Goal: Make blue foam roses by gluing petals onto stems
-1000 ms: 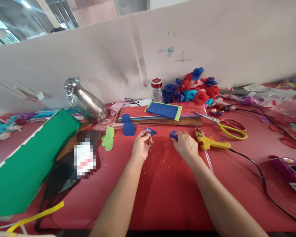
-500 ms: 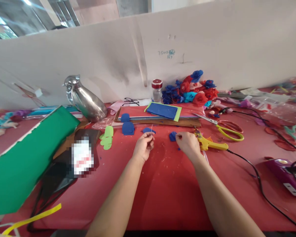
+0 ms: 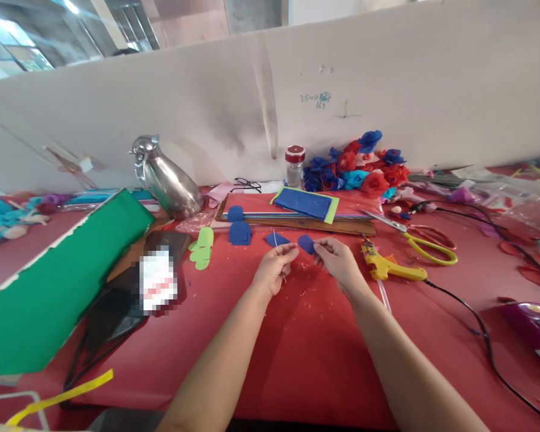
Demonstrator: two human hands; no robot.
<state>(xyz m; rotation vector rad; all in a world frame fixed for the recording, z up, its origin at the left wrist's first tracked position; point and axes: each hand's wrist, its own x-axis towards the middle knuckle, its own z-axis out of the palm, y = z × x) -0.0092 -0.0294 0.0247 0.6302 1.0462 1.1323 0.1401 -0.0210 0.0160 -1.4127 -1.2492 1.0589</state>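
My left hand (image 3: pixel 275 265) is closed in a pinch on a thin white wire (image 3: pixel 274 236), which stands nearly upright and pokes out above and below the fingers. My right hand (image 3: pixel 341 261) pinches a blue paper petal (image 3: pixel 305 242) by its right edge. The two hands are close together but apart, above the red table. Just behind the left hand another blue petal (image 3: pixel 272 240) lies on the table. Farther left sit a stack of blue petals (image 3: pixel 239 233) and several light green paper pieces (image 3: pixel 202 249). A yellow glue gun (image 3: pixel 389 268) rests right of my right hand.
Scissors (image 3: pixel 432 247) lie behind the glue gun, whose black cord (image 3: pixel 465 306) crosses the right side. Stacked paper sheets (image 3: pixel 252 203), a lidded jar (image 3: pixel 294 167) and paper flowers (image 3: pixel 360 168) stand at the back. A metal jug (image 3: pixel 171 186) and green board (image 3: pixel 72 276) are left.
My right hand has moved left from beside the glue gun, lifting the blue petal off the table towards my left hand. The view has shifted slightly left.
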